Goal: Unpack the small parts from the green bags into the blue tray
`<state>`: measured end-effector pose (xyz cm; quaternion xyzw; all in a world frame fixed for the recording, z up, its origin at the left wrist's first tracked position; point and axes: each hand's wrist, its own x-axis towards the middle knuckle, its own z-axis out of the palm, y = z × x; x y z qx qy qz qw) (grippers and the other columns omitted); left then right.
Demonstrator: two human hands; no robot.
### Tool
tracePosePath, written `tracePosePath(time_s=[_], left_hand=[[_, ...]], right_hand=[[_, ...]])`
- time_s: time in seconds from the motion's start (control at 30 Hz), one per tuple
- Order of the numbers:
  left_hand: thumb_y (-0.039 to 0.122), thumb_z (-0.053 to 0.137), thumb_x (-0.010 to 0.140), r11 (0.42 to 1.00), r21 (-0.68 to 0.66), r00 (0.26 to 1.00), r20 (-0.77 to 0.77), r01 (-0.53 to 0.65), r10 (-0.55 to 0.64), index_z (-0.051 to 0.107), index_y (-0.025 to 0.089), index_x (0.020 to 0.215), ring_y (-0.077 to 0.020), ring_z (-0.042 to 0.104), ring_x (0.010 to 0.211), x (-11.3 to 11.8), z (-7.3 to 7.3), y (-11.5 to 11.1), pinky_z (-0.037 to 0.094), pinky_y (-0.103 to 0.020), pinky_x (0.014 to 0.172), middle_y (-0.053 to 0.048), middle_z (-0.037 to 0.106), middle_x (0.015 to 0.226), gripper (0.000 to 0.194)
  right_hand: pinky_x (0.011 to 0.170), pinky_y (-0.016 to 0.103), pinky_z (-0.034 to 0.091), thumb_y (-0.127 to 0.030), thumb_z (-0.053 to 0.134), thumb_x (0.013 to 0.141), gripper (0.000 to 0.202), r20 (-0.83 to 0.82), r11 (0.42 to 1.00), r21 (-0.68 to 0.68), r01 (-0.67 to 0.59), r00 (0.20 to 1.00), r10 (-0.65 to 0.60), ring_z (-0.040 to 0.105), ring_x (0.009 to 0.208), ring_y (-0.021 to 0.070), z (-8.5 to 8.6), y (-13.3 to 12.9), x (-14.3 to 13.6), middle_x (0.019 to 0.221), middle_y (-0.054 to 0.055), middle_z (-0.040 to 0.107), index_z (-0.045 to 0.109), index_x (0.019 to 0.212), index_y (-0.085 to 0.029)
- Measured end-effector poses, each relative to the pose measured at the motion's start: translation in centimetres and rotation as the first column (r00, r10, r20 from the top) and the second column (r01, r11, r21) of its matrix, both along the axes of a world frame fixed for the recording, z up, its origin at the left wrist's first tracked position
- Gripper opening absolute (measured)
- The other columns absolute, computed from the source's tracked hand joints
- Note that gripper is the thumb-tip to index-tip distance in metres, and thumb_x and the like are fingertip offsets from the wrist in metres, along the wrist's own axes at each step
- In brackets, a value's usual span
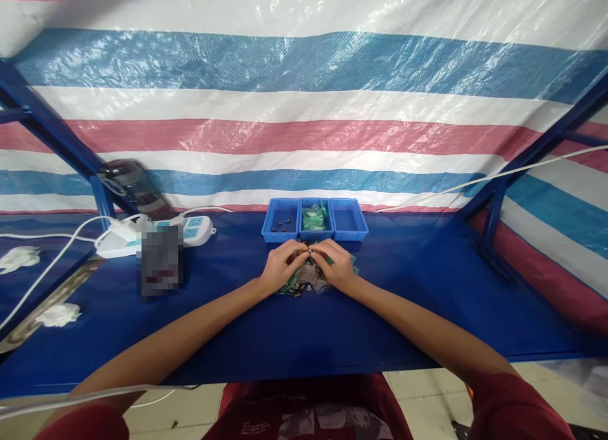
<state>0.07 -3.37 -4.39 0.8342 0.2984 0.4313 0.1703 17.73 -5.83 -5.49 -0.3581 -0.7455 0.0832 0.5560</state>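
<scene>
Right now we bring our left hand [284, 267] and right hand [338, 267] together, and both pinch one tiny part [310, 251]. It is too small for us to tell what it is. It sits just above the pile [308, 275] of little bits and clear and green bags. We seem to be working on this one part by feel, so the next move calls for soft, steady fingertips.

Behind our hands, the left bin [272, 222] has a few dark bits, the middle bin [316, 235] has green packs [314, 218], and the right bin [349, 221] is beside it. Our desk [389, 307] is blue and a bit shiny. To the left we see a white power strip [205, 228] and crumpled tissue [59, 314]. A striped sheet [304, 104] hangs behind, and pale tiles [427, 396] show below.
</scene>
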Motion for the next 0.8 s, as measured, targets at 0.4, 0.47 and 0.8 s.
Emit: tracePosePath(time_s=[0.4, 0.47, 0.8], left_hand=[[0.027, 0.053, 0.091, 1.0, 0.016, 1.0, 0.011, 0.007, -0.007, 0.064, 0.017, 0.097, -0.0122, 0.058, 0.07, 0.04, 0.04, -0.07, 0.047, -0.023, 0.064, -0.004, 0.064, 0.081, 0.016], [0.026, 0.054, 0.091, 1.0, 0.015, 1.0, 0.015, 0.001, -0.001, 0.065, 0.017, 0.097, -0.0125, 0.059, 0.071, 0.03, 0.02, -0.06, 0.048, -0.023, 0.064, -0.004, 0.064, 0.082, 0.016], [0.026, 0.054, 0.091, 0.999, 0.046, 0.999, 0.047, 0.013, -0.015, 0.067, 0.018, 0.098, -0.0151, 0.065, 0.08, 0.06, -0.09, -0.09, 0.053, -0.026, 0.073, -0.006, 0.07, 0.089, 0.018]], right_hand=[[0.071, 0.029, 0.054, -0.022, 0.051, 0.092, 0.02, -0.033, 0.999, 0.028, -0.023, 0.999, 0.024, 0.063, 0.079, 0.0156, -0.48, 0.23, 0.02, 0.086, 0.007, 0.065, 0.067, 0.103, -0.02], [0.071, 0.029, 0.054, -0.022, 0.05, 0.092, 0.02, -0.032, 0.999, 0.03, -0.02, 0.999, 0.021, 0.063, 0.079, 0.0155, -0.51, 0.25, 0.01, 0.086, 0.007, 0.065, 0.067, 0.103, -0.02], [0.07, 0.029, 0.054, -0.023, 0.051, 0.092, 0.02, -0.033, 0.999, 0.043, -0.015, 0.999, 0.017, 0.063, 0.079, 0.0157, -0.76, 0.3, 0.01, 0.086, 0.007, 0.065, 0.068, 0.102, -0.02]])
